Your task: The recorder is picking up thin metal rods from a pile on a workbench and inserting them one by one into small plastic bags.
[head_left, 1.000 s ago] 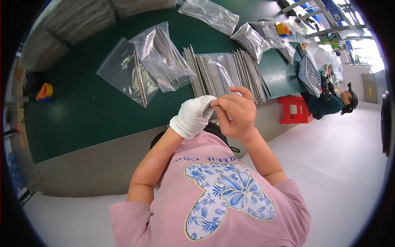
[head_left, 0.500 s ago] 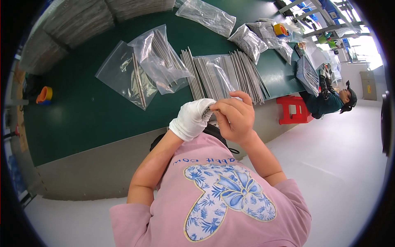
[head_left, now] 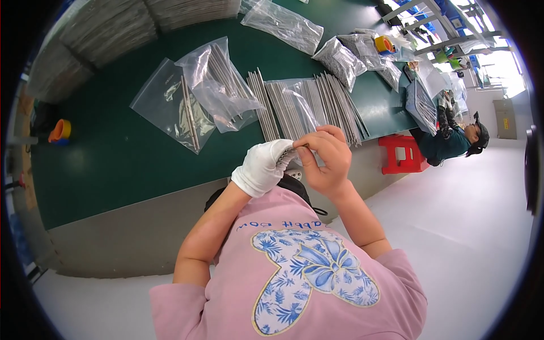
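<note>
My left hand (head_left: 260,168), in a white glove, is closed round a cluster of small dark grey metal pieces (head_left: 284,158), whose exact kind I cannot make out. Bare, my right hand (head_left: 327,161) pinches thumb and forefinger together right beside the glove's fingertips. What sits in that pinch is too small to name. Both hands are raised in front of my body at the table's near edge. Just beyond them lie rows of thin grey metal rods (head_left: 340,107), partly under a clear plastic bag (head_left: 304,105).
On the green table (head_left: 113,153) lie clear bags with a few rods (head_left: 188,113), filled bags (head_left: 340,59) and tape rolls (head_left: 59,131). Wrapped stacks (head_left: 107,34) stand at the far left. At right, a person (head_left: 453,136) sits by a blue-grey tray (head_left: 420,105) and red stool (head_left: 399,154).
My right fingertips have shifted slightly right, a little away from the glove. The left hand keeps its hold, and the rods and bags lie as before.
</note>
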### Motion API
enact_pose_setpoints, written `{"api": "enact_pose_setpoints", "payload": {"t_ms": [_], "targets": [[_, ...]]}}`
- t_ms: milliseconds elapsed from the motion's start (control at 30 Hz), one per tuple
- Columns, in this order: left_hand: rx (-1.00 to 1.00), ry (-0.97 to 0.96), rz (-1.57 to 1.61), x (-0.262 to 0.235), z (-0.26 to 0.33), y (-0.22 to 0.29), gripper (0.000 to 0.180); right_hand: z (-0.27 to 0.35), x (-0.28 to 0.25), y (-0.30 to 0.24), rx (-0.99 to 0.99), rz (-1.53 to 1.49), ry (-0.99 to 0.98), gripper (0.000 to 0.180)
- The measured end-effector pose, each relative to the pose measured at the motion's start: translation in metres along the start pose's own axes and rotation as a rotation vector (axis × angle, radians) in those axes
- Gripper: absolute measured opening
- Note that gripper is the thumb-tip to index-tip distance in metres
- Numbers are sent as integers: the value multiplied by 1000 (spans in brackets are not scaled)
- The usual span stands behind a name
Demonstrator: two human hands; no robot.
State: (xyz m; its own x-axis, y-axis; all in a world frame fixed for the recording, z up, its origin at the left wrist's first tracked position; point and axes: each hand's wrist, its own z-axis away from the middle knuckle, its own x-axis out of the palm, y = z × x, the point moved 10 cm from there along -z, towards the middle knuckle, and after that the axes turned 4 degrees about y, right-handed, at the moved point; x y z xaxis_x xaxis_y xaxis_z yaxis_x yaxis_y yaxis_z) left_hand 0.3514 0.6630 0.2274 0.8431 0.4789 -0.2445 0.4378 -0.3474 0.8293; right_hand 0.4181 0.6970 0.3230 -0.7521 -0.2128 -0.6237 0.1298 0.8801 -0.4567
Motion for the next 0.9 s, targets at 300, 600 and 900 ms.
{"api": "enact_pose_setpoints", "payload": {"t_ms": [300, 600, 900], "targets": [[20, 10, 17, -2, -4, 4, 21, -2, 3, -4, -59, 39, -36, 11], [-29, -35, 13, 2, -4, 0, 22, -3, 7, -2, -33, 55, -120, 11], [-36, -39, 16, 2, -6, 0, 21, -11, 0, 0, -26, 31, -109, 9]]}}
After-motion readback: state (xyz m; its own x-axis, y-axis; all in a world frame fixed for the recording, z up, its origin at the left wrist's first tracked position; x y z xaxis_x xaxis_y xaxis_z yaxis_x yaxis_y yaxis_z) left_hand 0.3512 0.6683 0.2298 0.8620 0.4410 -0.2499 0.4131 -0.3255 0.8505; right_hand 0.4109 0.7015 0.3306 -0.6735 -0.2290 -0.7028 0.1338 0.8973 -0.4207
